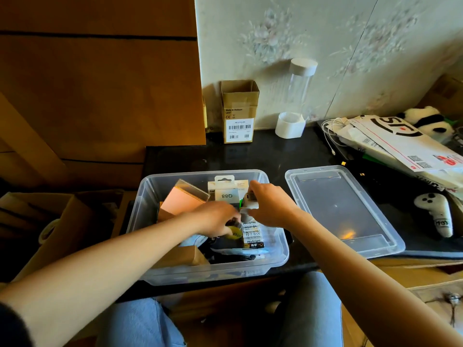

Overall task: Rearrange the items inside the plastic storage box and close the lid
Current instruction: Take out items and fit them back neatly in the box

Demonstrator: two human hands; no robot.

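A clear plastic storage box (280, 251) stands open on the dark tabletop in front of me. Its clear lid (343, 209) lies flat to the right. Inside are a pink box (180, 200), a white "Q88" package (226, 194), a Heybright battery pack (251, 234) and a brown cardboard box (183, 257). My left hand (213, 219) reaches into the middle of the box and grips a small dark item with a yellow part (234, 232). My right hand (269, 204) reaches in from the right and pinches a small white item (246, 211).
An open cardboard carton (239, 111) and a clear tube lamp on a white base (294, 101) stand by the wall. Mail bags, a white cable and a panda toy (426, 120) pile at the right. A white controller (437, 212) lies beside the lid. Cardboard boxes sit left.
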